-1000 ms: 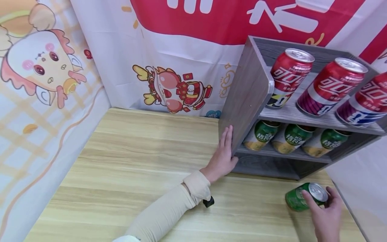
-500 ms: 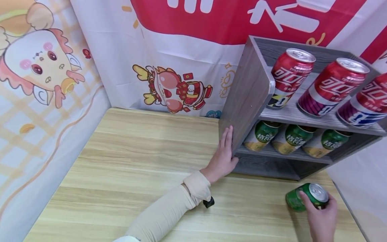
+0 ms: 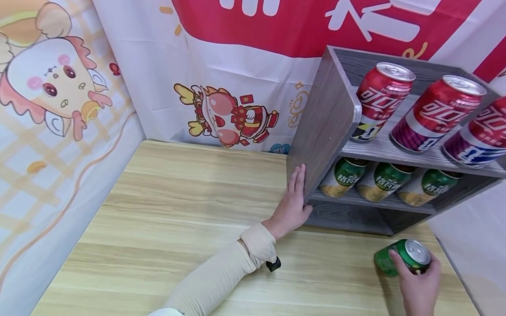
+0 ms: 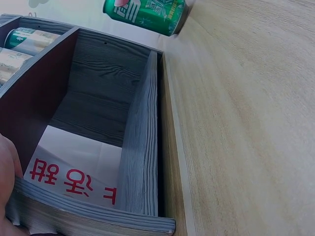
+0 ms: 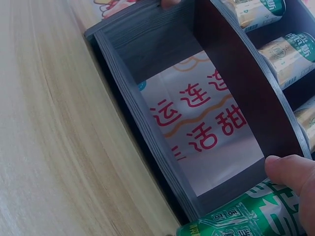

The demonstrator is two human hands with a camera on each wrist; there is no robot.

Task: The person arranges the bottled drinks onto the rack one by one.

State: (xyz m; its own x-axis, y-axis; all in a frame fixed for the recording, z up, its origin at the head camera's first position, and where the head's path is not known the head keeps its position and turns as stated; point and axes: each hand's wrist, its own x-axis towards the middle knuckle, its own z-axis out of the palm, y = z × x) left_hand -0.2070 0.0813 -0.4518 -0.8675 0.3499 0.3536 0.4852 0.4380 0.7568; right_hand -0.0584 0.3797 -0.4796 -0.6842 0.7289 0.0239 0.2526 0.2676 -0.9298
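Observation:
My right hand (image 3: 420, 283) grips a green soda can (image 3: 385, 262) round its top end, thumb on the near side. The can leans with its silver lid towards the right, just in front of the shelf unit's lower right corner. In the right wrist view the thumb presses on the green can (image 5: 246, 216) beside the bottom compartment. My left hand (image 3: 290, 210) lies against the left side panel of the grey wooden shelf unit (image 3: 322, 118), fingers straight along it and thumb near the front edge. At the left wrist view's edge, part of the left hand (image 4: 7, 182) shows.
Three red cola cans (image 3: 439, 114) stand on the top shelf. Below them are three green, white and gold cans (image 3: 385, 181). The bottom compartment (image 5: 162, 64) has white printed cloth showing at its back. Printed cloth (image 3: 237, 66) hangs behind the wooden table (image 3: 178, 197).
My right hand has come in closer round the green can, the thumb shifting left and the fingers drawing in. The left hand and the shelf unit stay in place.

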